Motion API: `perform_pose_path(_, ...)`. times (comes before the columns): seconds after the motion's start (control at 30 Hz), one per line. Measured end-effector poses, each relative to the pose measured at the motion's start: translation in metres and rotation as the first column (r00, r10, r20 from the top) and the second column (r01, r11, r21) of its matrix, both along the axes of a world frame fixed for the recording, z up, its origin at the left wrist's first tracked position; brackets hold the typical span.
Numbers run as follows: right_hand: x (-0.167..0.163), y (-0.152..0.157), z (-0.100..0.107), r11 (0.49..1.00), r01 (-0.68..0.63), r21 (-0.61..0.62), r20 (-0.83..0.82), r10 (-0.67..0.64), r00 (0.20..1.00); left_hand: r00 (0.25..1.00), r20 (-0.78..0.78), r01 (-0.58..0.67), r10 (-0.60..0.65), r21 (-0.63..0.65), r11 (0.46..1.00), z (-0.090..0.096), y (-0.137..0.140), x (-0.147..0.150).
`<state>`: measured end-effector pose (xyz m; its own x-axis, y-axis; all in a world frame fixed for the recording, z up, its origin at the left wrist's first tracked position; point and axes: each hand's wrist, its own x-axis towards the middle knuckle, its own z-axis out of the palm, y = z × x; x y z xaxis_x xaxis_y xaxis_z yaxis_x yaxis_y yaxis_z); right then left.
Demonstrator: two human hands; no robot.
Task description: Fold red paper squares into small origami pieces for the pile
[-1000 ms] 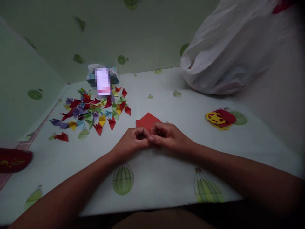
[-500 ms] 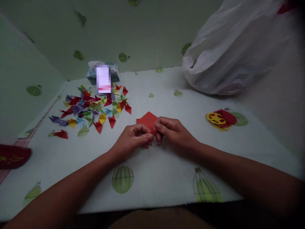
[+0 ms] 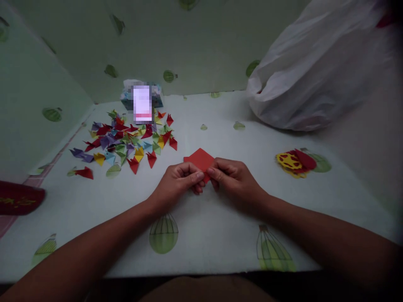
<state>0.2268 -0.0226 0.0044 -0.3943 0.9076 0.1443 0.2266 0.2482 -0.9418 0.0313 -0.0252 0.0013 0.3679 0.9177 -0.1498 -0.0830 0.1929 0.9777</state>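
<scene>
A folded red sheet of origami paper (image 3: pixel 200 159) is held between my two hands over the middle of the table, one point facing away from me. My left hand (image 3: pixel 184 177) is closed on its near left edge, thumb on top. Opposite it, my right hand (image 3: pixel 231 175) pinches the near right edge between thumb and fingers. The thumbs almost meet at the paper's near corner, and the fingers hide part of that corner. To the left lies a heap of small folded paper pieces (image 3: pixel 121 147) in red, yellow, purple, green and blue.
Behind the heap, a lit phone (image 3: pixel 142 102), blurred, leans at a tissue box (image 3: pixel 159 98). A white plastic bag (image 3: pixel 292 92) stands back right. Yellow and red cut-out shapes (image 3: pixel 291 161) lie at right. A dark red object (image 3: pixel 22 199) sits at the left edge of the patterned tablecloth (image 3: pixel 217 235).
The whole view has shifted slightly, so things appear a little further right. Both hands keep hold of the red paper, with the right fingers set slightly differently at its near corner.
</scene>
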Motion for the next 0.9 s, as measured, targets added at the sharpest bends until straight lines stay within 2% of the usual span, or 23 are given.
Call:
perform_pose_path(0.1,-0.001,0.000,-0.002,0.999,0.038,-0.007,-0.027,-0.038,0.999,1.000,0.023,-0.009,0.009,0.010,1.000,-0.003,0.000,0.001)
perform_pose_path(0.23,-0.004,-0.002,-0.004,0.998,0.069,-0.008,-0.045,-0.069,0.997,0.998,-0.043,0.053,-0.053,0.002,0.999,-0.003,-0.003,0.004)
perform_pose_path(0.47,-0.008,-0.009,-0.002,0.999,0.052,-0.014,-0.057,-0.053,0.997,0.992,-0.103,0.073,-0.068,0.047,0.996,0.003,-0.007,0.003)
perform_pose_path(0.7,-0.009,-0.009,-0.008,0.998,0.044,0.054,-0.009,-0.043,0.999,0.989,-0.093,0.117,-0.112,0.049,0.992,0.000,-0.005,0.003)
perform_pose_path(0.8,-0.010,-0.012,-0.008,1.000,0.005,0.006,-0.031,-0.005,1.000,0.986,-0.129,0.121,-0.105,0.128,0.984,0.002,-0.008,0.002)
perform_pose_path(0.9,-0.010,-0.016,-0.007,1.000,-0.001,-0.026,-0.073,0.000,0.997,0.986,-0.094,0.154,-0.141,0.150,0.977,0.004,-0.011,0.001)
